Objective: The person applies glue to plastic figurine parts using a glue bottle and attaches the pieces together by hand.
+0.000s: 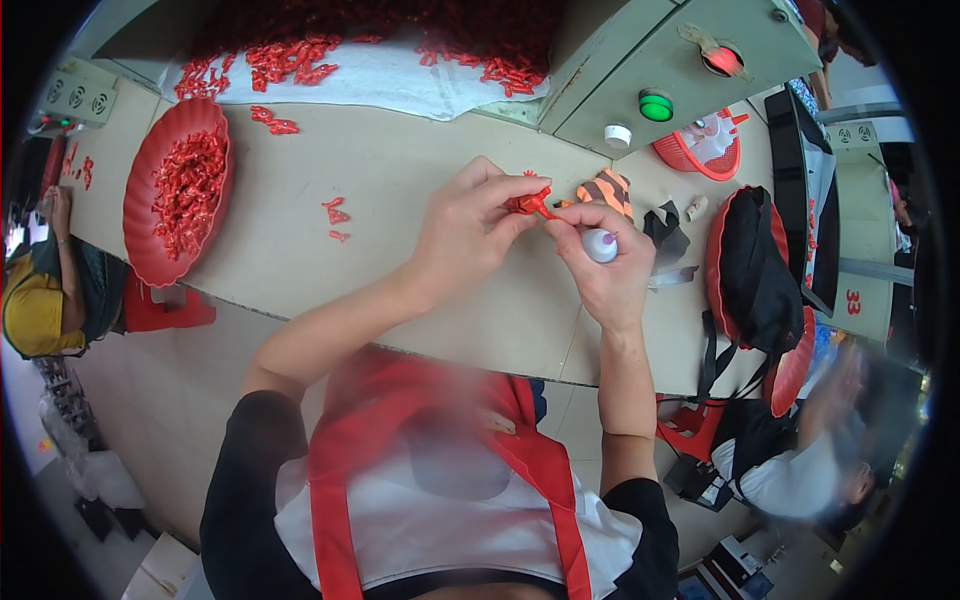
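Note:
Over the worktop, in front of me, my two hands meet at a small red plastic piece. My left hand pinches it between thumb and fingertips. The right hand is closed round a small white squeeze bottle with a purple tip, while its thumb and forefinger touch the right end of the piece. The exact shape of the piece is partly hidden by my fingers. Just beyond the right hand lies an orange and dark striped cloth item.
At the left stands a scalloped red tray of red pieces; several loose ones lie nearer. More pieces cover a white sheet under the machine. Right are a red basket, a black bag and a person.

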Motion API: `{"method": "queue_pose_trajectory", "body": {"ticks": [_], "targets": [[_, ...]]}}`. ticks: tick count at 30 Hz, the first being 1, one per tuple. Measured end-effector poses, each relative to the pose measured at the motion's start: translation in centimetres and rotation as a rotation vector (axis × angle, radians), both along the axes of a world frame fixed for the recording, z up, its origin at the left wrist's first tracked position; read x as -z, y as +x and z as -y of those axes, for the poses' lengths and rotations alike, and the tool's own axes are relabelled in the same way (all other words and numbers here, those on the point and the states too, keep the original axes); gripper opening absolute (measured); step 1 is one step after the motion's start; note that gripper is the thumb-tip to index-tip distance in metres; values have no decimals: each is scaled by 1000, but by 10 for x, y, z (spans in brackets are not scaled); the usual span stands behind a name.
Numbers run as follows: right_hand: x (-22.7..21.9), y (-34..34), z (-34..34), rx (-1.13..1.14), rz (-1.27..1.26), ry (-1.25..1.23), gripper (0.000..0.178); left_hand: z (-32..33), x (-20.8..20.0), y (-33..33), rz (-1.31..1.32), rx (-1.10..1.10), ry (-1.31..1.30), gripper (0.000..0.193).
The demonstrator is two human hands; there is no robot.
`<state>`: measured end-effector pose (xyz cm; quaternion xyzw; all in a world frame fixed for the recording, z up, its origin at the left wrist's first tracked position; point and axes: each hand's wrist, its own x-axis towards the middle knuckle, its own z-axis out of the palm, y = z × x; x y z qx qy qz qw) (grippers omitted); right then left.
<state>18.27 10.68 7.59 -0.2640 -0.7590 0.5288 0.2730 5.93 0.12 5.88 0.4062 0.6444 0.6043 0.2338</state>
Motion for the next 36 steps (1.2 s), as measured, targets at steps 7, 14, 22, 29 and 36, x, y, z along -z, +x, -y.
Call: {"method": "queue_pose_trajectory", "body": {"ticks": [7,14,22,29,36], "targets": [[3,-2,-1,4,15,1,9,-2,13,0,-133,-103,90,33],[6,-3,-3,-23,30,5,10,0,8,-1,-74,-36,-31,35],[10,-3,-3,38,47,19,9,1,10,-1,-194,-143,119,27],[14,-5,3,33,41,-166,16,24,3,-30,-368,-211,40,24],[8,1,0,-17,32,-73,18,161,-27,-176,-1094,-1053,-505,22]]}}
